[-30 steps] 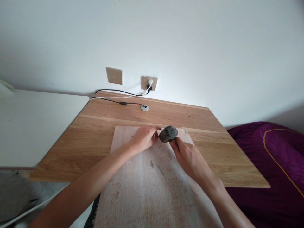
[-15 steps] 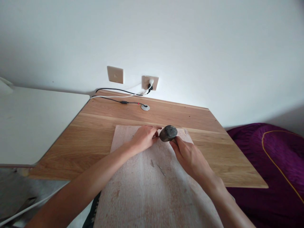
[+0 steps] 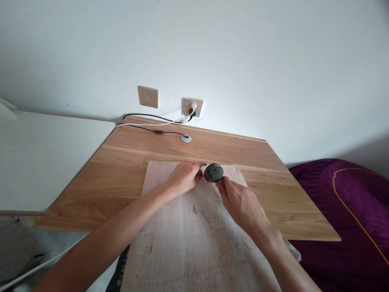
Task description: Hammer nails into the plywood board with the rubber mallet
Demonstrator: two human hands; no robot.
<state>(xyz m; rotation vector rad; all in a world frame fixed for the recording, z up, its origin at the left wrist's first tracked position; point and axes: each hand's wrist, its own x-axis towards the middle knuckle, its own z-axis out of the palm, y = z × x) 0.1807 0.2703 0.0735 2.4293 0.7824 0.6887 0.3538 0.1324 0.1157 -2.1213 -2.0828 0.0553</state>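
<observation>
In my right hand [image 3: 241, 200] is a hammer [image 3: 213, 173], its dark, round, worn head turned up toward me and its handle mostly covered by my fingers. The head hovers low over the far part of a pale, scuffed wooden board [image 3: 176, 251]. Just left of the head, my left hand [image 3: 186, 177] is pinched close to the board. A thin bit of what looks like a nail [image 3: 201, 175] shows at its fingertips; the rest is hidden. Nearer me, loose thin nails [image 3: 206, 217] lie on the board.
Beneath the board is a wooden desk [image 3: 273, 202] against a white wall. Black and white cables [image 3: 152, 124] run along its back to a wall socket [image 3: 199, 106]. A white tabletop [image 3: 54, 158] adjoins on the left. Purple fabric [image 3: 358, 202] bulges at the right.
The hammer head has dropped slightly and shifted a little left, with its face tipped more toward me. My left hand stays nearly still.
</observation>
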